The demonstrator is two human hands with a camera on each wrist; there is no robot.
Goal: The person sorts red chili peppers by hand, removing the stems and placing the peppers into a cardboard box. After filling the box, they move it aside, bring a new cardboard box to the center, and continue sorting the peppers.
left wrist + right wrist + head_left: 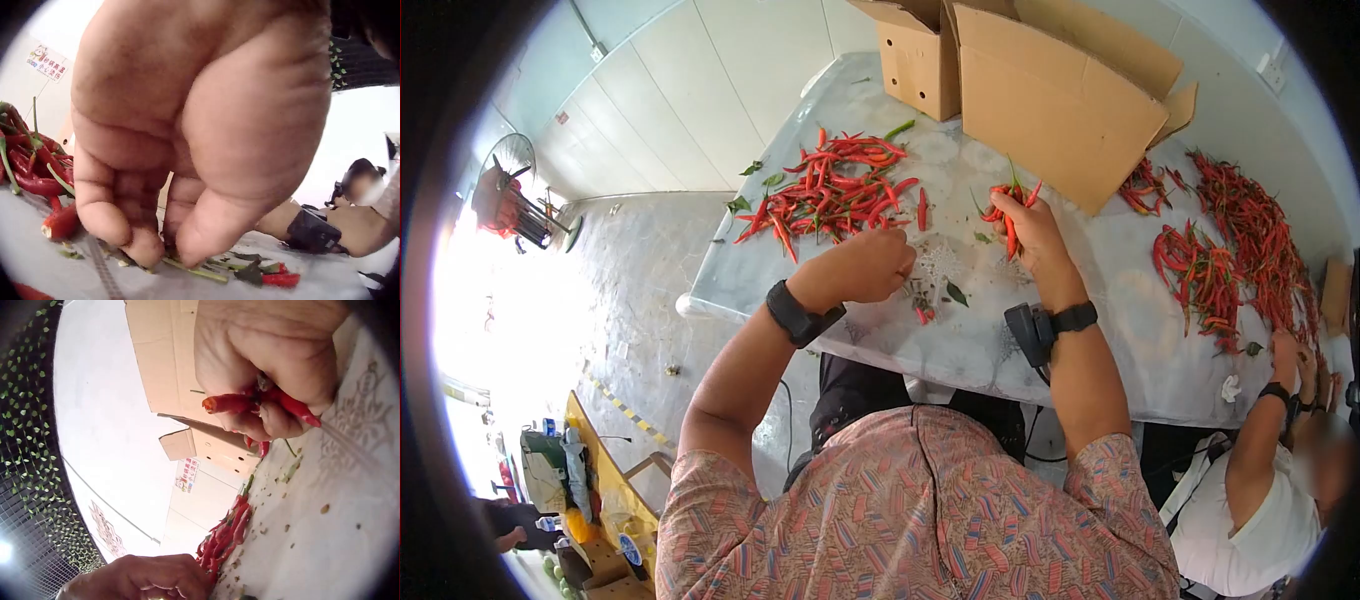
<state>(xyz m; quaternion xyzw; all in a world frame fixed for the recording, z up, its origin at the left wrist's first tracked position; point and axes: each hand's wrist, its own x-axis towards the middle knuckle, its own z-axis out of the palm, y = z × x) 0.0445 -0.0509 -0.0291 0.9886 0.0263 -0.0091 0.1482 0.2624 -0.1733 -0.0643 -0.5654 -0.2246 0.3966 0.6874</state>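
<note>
My right hand (1030, 225) grips a few red chili peppers (228, 403), some with green stems, above the table. In the right wrist view a cut-looking orange end juts from its curled fingers. My left hand (860, 268) is lowered beside a heap of red chilies (830, 190), with bent fingers and thumb pointing down. In the left wrist view its fingertips come down at a thin green stem (206, 274) on the table; I cannot tell whether they pinch it. A red chili piece (281, 279) and leaf scraps lie beside that stem.
Two cardboard boxes (1050, 100) stand along the back of the plastic-covered table (1090, 365). More red chilies (1250, 220) spread over the right side, where another person (1250, 490) works. A dark leaf (956, 293) and small scraps lie between my hands.
</note>
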